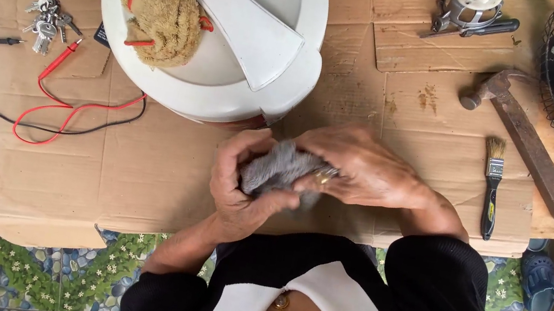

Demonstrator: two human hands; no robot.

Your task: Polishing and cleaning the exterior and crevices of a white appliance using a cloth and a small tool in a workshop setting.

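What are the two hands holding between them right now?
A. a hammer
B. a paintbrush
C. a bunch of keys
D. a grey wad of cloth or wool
D: the left hand and the right hand both clasp the grey wad, while the hammer, keys and paintbrush lie untouched on the cardboard.

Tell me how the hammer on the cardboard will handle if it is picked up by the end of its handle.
The hammer looks stiff: a straight wooden handle with a metal head. It would probably feel head-heavy and dip at that end. The handle looks squared and rough, so it likely won't roll or slip. It lies flat, apart from the paintbrush.
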